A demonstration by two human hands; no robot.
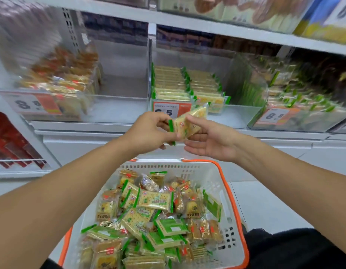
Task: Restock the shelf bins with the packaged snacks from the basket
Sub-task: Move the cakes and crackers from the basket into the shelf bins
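My left hand grips a small stack of green-edged cracker packets held up in front of the middle shelf bin. Beside the stack, my right hand has its fingers nearly straight, with the thumb touching the packets' right side. That clear bin holds neat rows of the same green-and-yellow packets. Below my arms sits the white basket with an orange rim, full of several mixed snack packets in green and orange wrappers.
A clear bin at the left holds orange-wrapped snacks behind an 8.8 price tag. Another bin at the right holds green-striped packets. Shelves of boxed goods run above. Red packages sit at lower left. White floor lies right of the basket.
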